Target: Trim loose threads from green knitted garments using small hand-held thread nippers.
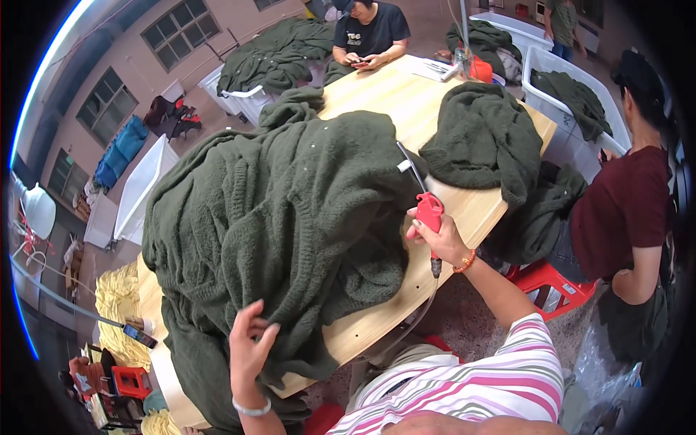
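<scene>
One hand, the right [448, 241], is wrapped around a red air gun [429, 212], its forearm crossing the table's near edge, nozzle pointing toward the far end. The left hand [250, 339] is half open, thumb and fingers apart, held upright over that edge; whether it touches the cloth I cannot tell. The dark green knit pile [283, 196] spreads across the table [366, 332] beyond the left fingers, left of the gun, drooping past the near edge.

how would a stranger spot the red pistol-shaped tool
Find the pale wooden table heaped with dark green knitwear. Right of the larger heap, the right hand grips the tool. Unlike the surrounding green fabric, it is red with a slim metal nozzle.
</scene>
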The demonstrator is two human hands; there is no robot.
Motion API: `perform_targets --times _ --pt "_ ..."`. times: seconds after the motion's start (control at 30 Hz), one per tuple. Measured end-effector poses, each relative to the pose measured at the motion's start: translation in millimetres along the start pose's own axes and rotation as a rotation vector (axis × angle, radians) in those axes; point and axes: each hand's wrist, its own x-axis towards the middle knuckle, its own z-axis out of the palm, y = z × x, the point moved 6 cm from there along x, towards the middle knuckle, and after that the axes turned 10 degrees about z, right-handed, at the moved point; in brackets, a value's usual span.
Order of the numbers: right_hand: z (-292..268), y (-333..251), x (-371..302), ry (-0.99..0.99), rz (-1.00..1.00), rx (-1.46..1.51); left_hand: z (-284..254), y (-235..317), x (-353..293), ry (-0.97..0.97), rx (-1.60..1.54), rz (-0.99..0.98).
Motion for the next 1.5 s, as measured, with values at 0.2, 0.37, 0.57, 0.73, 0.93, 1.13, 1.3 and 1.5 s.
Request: perform_targets --times 0.2,0.37,0.57,0.73,0.93,1.13,1.3,1.5 --pt "-6 -4 -18 -0.044 0.008 -0.088 80 24 122 0.058 -0.620 -0.002" --pt "-6 -18 -30 -0.090 0.036 -0.202 100 9 195 0.109 -0.617 -0.020" --pt "7 -47 -30 -0.173 -0.023 -0.286 100 7 228 0.119 -0.308 0.218" --pt "25 -52 -23 -0.203 -0.124 -0.424 102 27 251 0.028 -0.273 0.165" --pt "34 -49 -12 -0.155 -0.192 -0.669 120 18 254 -0.038 -0.502 0.072" --pt "45 -56 -9 -0.193 -0.140 -0.785 129 14 252 -0.104 -0.630 0.049" --pt "51 -56 -6 -0.185 -0.155 -0.839 130 12 251 -0.097 -0.667 0.067" --pt "58 -66 -4 -0.213 -0.089 -0.866 130 12 248 -0.089 -0.628 0.105"
